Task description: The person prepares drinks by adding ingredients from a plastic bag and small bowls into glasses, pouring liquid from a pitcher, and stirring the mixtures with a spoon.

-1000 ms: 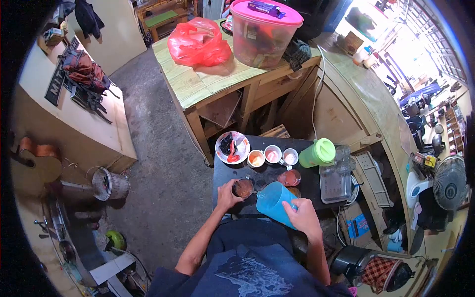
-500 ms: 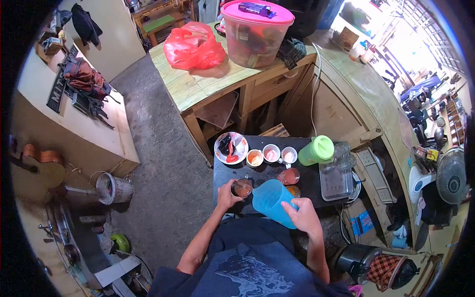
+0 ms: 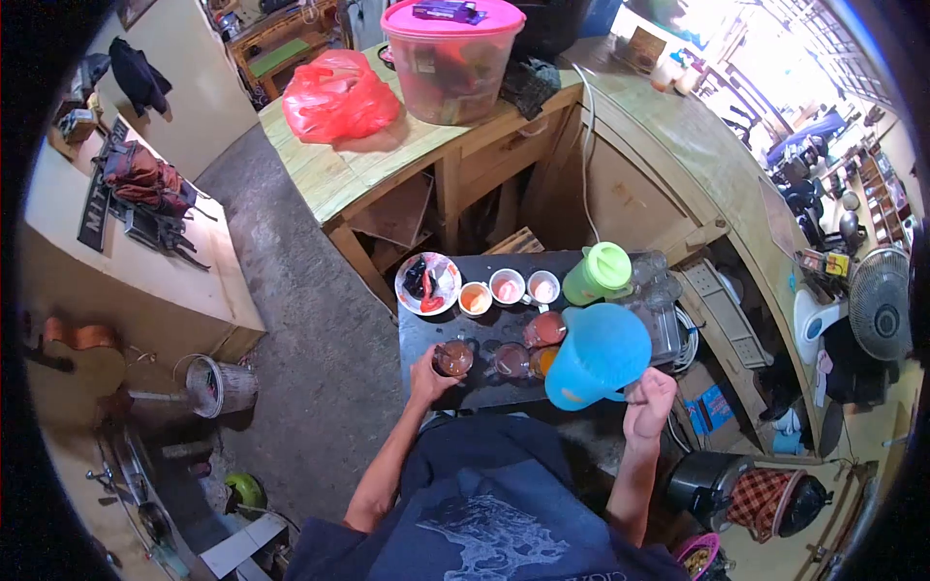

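On the left of the dark low table [image 3: 418,334], my left hand [image 3: 427,380] is closed around a glass mug [image 3: 454,358] of reddish-brown drink. My right hand [image 3: 650,399] grips the handle of a blue plastic pitcher [image 3: 603,351], held upright above the table's right part. Between the two hands stand a glass of dull pink drink [image 3: 511,360], a glass of red drink [image 3: 545,329] and a glass of orange drink [image 3: 539,363], which the pitcher partly hides. Behind them a row holds a white cup with orange contents [image 3: 475,299] and two white cups with pinkish contents [image 3: 508,287].
A bowl [image 3: 407,297] with black and red items stands at the table's back left. To the back right are a green lidded pitcher [image 3: 601,275] and a clear tray [image 3: 665,329]. Beyond, a wooden counter [image 3: 339,184] carries a red plastic bag [image 3: 341,97] and a pink-lidded tub [image 3: 450,73].
The blue pitcher has moved right, away from the glass mug, and gone from tilted to upright. My left hand still holds the mug. The camera view has shifted slightly.
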The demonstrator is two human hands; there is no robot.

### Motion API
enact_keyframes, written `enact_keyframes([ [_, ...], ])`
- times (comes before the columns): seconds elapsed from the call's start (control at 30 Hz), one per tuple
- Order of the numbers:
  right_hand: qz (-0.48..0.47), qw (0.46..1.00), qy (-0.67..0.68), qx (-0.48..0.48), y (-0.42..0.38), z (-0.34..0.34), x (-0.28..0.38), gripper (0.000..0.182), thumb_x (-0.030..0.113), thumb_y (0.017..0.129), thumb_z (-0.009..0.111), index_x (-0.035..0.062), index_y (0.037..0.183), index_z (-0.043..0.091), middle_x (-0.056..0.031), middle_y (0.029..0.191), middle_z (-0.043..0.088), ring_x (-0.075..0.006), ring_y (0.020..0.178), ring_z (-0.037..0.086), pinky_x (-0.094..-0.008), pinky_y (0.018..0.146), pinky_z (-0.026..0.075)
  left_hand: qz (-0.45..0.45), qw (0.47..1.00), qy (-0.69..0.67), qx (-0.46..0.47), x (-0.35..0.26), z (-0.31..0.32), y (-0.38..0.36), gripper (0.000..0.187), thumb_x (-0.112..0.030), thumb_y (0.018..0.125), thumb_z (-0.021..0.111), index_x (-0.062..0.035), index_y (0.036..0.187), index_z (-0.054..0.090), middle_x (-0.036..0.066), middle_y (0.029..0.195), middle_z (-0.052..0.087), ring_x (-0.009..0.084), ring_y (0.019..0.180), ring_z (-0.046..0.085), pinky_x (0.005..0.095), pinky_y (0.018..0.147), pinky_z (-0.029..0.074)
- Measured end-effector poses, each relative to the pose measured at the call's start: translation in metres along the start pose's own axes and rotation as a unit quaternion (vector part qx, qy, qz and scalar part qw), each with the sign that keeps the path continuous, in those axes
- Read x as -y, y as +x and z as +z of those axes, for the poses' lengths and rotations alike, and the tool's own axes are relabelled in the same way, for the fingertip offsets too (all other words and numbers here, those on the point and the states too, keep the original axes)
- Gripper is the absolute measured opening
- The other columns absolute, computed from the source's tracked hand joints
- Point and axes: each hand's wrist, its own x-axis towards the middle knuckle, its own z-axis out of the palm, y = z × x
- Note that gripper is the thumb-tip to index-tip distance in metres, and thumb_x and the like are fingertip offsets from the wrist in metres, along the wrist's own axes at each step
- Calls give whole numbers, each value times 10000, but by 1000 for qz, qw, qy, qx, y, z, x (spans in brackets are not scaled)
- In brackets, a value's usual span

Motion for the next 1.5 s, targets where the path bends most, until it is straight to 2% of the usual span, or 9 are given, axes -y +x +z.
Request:
enact_keyframes([
  [0.07,7,999,45,-22,7,-17,-1,422,145,899,575,129,539,355,57,532,347,-40,481,261,-248,475,156,-5,999,-46,7,-6,3,1,761,-249,558,877,-60,1202,516,138,1105,657,289,1039,631,389,886,481],
  [0.27,-20,986,-110,-127,25,-43,-33,439,122,900,594,141,540,344,70,523,338,-35,481,250,-255,471,162,38,995,-77,-44,-13,11,-6,778,-213,583,858,-39,1240,480,121,1107,645,248,1048,622,368,921,476],
  [0.47,-13,978,-159,-137,52,-74,-79,438,135,908,600,142,555,340,71,548,359,-31,505,281,-249,474,183,-7,993,-111,24,2,9,-2,803,-176,582,879,-24,1246,455,113,1162,609,218,1076,601,348,937,468],
  [0.63,24,985,-80,-151,62,-89,-115,413,129,919,562,127,566,348,36,549,354,-71,525,322,-252,523,248,10,991,-127,42,-17,1,2,776,-111,580,870,-19,1238,469,110,1162,611,208,1066,604,351,937,477],
  [1.2,29,986,71,-146,67,-160,-187,370,41,853,545,132,574,319,26,562,319,-103,547,344,-284,555,283,-19,967,-230,105,-28,21,24,754,14,584,806,-33,1264,484,51,1185,601,160,1103,572,331,987,444],
  [1.23,21,994,49,-96,65,-166,-189,275,59,867,540,90,627,411,7,630,418,-117,628,424,-289,625,345,-14,969,-223,106,-29,21,24,761,14,584,806,-33,1271,481,49,1190,598,158,1110,566,331,993,437],
  [1.33,-65,968,-219,-103,64,-163,-179,125,53,876,536,36,754,511,-19,740,512,-131,722,489,-275,695,395,-31,967,-232,98,-23,26,25,783,14,586,801,-37,1292,468,54,1213,585,162,1130,556,332,1004,427],
  [1.37,-66,954,-259,-132,60,-156,-173,21,-2,853,511,9,870,509,-39,818,512,-184,758,499,-293,718,414,-49,975,-194,97,-25,25,23,798,8,590,800,-27,1305,449,61,1232,571,168,1146,548,336,1009,423],
  [1.5,-230,832,-434,-256,53,-127,-131,150,-42,845,527,11,985,524,-43,950,542,-138,798,517,-268,719,429,-16,972,-217,90,-25,26,21,857,-28,596,815,1,1343,397,82,1260,551,183,1177,529,345,1031,403],
])
